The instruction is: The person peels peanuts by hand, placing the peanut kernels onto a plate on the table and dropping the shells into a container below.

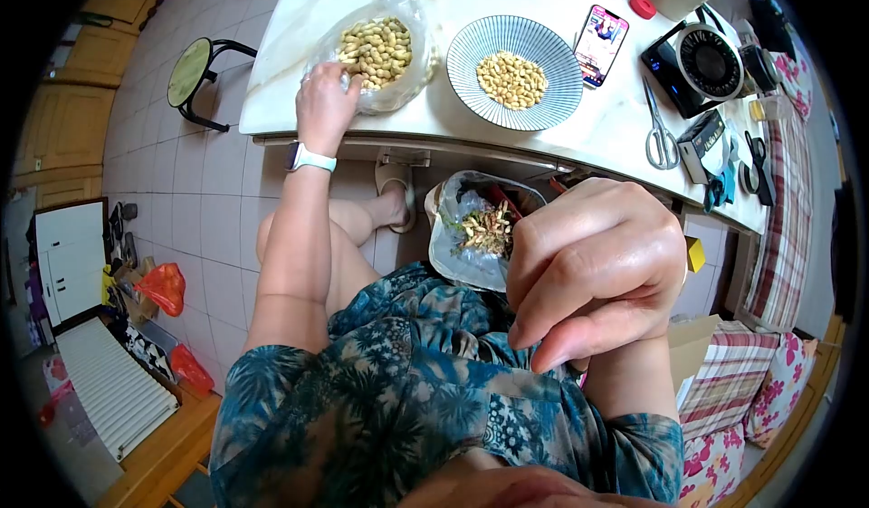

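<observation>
Left hand [328,105] at bagged peanuts [376,51]; right hand [602,259] curled; either grip indiscernible. Bin [440,229] set below, presumably to catch shells [487,229].

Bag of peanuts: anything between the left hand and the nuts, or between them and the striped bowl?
Nothing visible blocks the left hand: it is at the left edge of the peanuts, contact unclear. Toward the striped bowl, only the plastic bag's right side and the bowl's raised rim stand between.

Phone [601,46] w/ lit scrn [604,35], red rnd item [643,6] nearby, metal scissors [658,126] nr blk appliance [711,62], rnd-seat stool [189,71] on tiled flr [220,166]
</observation>
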The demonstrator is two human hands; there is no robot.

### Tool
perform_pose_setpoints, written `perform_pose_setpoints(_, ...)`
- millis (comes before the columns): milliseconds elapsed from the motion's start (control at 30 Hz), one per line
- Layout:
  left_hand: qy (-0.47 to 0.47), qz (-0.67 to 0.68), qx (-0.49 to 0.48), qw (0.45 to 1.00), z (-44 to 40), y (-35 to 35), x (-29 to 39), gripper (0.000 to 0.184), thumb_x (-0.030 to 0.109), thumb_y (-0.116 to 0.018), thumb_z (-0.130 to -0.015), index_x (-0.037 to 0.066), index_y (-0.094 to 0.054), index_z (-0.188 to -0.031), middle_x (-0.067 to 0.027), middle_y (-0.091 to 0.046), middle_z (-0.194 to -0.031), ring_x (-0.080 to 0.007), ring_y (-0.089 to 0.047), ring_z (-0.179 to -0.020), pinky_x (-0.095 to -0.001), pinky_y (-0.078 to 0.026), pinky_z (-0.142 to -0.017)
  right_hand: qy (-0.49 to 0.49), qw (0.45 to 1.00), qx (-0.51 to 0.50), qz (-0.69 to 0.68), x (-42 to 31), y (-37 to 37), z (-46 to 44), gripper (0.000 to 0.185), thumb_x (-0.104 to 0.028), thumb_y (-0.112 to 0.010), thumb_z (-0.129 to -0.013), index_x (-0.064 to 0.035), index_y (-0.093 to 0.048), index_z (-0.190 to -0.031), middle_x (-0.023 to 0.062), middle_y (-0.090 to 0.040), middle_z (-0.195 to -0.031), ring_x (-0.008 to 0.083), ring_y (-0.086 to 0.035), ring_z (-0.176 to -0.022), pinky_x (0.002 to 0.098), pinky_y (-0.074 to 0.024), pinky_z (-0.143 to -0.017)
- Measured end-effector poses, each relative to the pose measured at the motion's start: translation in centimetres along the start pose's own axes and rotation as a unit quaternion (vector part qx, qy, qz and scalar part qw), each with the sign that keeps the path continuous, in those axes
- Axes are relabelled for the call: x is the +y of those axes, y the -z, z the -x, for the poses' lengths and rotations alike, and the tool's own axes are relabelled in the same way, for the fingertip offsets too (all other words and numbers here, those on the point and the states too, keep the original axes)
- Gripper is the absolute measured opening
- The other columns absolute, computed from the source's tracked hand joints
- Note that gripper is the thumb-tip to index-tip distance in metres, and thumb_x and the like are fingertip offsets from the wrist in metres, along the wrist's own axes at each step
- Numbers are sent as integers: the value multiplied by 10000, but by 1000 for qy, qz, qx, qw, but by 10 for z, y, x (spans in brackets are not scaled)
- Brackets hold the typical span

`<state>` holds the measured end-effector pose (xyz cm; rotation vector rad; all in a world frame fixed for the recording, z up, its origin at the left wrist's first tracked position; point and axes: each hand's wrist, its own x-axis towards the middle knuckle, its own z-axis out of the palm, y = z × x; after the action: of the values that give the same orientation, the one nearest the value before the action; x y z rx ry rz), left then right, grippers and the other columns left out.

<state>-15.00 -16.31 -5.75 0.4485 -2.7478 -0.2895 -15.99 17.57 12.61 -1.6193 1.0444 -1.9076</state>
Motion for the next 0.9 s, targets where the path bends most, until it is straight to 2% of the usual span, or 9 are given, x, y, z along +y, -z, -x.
perform_pose_setpoints(67, 45, -35, 8, 998, 0, -4, -9, 393, 289, -725, -868, 42, -706, -1173, -183, -669, -1204, -359, -642, -1106, -442, -510, -974, -1, 1000, 4, 2, -2, 0, -1, 255, -216, -834, -840, 17, -749, -780, 125, -649, -667, 192, -615, -497, 273, -423, -425)
perform_pose_setpoints(133, 46, -39, 5, 998, 1, -3, -8, 419, 271, -736, -858, 41, -688, -1204, -183, -665, -1197, -360, -639, -1116, -441, -513, -977, -4, 1000, 10, 2, -3, -1, 0, 256, -218, -834, -840, 15, -749, -778, 125, -648, -667, 192, -614, -497, 273, -421, -424)
perform_pose_setpoints(233, 39, -18, -16, 999, 2, -2, -6, 378, 221, -736, -851, 50, -697, -1185, -182, -655, -1197, -356, -635, -1118, -438, -514, -972, -7, 1000, 15, 5, -4, -2, 0, 255, -219, -834, -840, 14, -749, -779, 123, -649, -668, 193, -617, -501, 274, -420, -424)
perform_pose_setpoints(400, -6, -9, 9, 1000, -2, -15, -11, 301, 116, -698, -858, 92, -716, -1157, -160, -646, -1185, -345, -639, -1088, -435, -521, -952, 1, 1000, 5, 4, -3, 0, -2, 250, -214, -833, -839, 12, -748, -778, 120, -646, -667, 196, -622, -508, 277, -424, -428)
perform_pose_setpoints(533, 2, 6, 16, 1000, -4, -17, -10, 288, 113, -707, -853, 96, -717, -1140, -150, -649, -1157, -345, -641, -1076, -436, -522, -943, -6, 1000, 2, 3, -1, -2, -1, 241, -198, -832, -837, 17, -743, -777, 122, -644, -671, 199, -627, -518, 279, -429, -434)
perform_pose_setpoints(633, 26, 22, 9, 999, -3, -16, -10, 228, 128, -725, -845, 86, -712, -1069, -145, -651, -1135, -346, -642, -1065, -443, -521, -930, -12, 1000, 3, 0, -1, -2, 0, 233, -183, -835, -832, 23, -740, -775, 126, -645, -675, 202, -631, -525, 279, -430, -436)
perform_pose_setpoints(700, 17, 5, 11, 1000, -5, -15, -9, 179, 137, -744, -836, 80, -694, -998, -143, -649, -1123, -344, -641, -1063, -453, -521, -909, -17, 1000, 0, 3, -2, -1, -1, 229, -175, -836, -828, 25, -738, -774, 127, -645, -677, 203, -633, -529, 279, -431, -437)
perform_pose_setpoints(833, -11, -8, 42, 999, -5, -9, -1, 168, 126, -753, -821, 79, -679, -965, -145, -660, -1059, -357, -645, -1037, -465, -524, -897, -22, 1000, -4, -3, -1, -1, -2, 223, -156, -840, -818, 33, -734, -764, 130, -643, -667, 204, -628, -529, 276, -430, -442)
perform_pose_setpoints(900, 55, 52, 79, 994, -12, 1, 5, 166, 129, -756, -852, 63, -687, -988, -127, -685, -984, -289, -670, -961, -409, -539, -855, -31, 1000, 4, -3, 0, -1, -2, 219, -141, -845, -798, 41, -729, -758, 138, -644, -664, 215, -619, -534, 288, -432, -455)
